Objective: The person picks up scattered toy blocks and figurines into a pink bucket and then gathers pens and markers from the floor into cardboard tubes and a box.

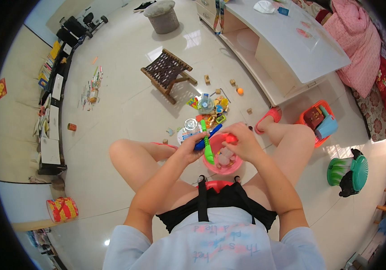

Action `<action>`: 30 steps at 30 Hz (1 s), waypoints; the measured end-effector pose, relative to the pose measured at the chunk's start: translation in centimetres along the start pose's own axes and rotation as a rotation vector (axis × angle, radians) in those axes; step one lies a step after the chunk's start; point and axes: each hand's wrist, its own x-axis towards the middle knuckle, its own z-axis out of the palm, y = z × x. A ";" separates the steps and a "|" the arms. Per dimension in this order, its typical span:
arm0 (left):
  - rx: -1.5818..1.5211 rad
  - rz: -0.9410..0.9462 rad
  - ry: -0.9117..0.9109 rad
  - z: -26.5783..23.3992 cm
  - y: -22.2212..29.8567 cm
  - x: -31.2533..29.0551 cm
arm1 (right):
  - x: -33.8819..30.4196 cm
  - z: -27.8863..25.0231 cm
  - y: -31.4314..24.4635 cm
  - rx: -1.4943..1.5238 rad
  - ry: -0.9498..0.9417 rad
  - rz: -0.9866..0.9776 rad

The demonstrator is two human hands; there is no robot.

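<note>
Over a pink basin (215, 169) between my knees, both hands are closed on toys. My left hand (190, 148) grips a green toy shovel (207, 152), its scoop end pointing down toward the basin. The same hand holds a long blue plastic piece (214, 130) that crosses the shovel. Just to the right, my right hand (245, 143) pinches a small red piece (231, 139), partly hidden by the fingers. Inside the basin lie pale pink toys (224, 157). Beyond it is a pile of small toys with a clear container (205, 105).
A woven folding stool (168, 72) stands ahead, near several wooden blocks (207, 79) and an orange ball (240, 91). To the right are a white table (301, 49), an orange basket (304, 116) and a green bin (360, 173). Scattered pens (89, 90) lie at the left.
</note>
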 end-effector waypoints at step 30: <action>1.177 0.647 0.021 1.1 -0.3 0.1 | 1.4 2.1 1.1 0.226 -0.246 0.218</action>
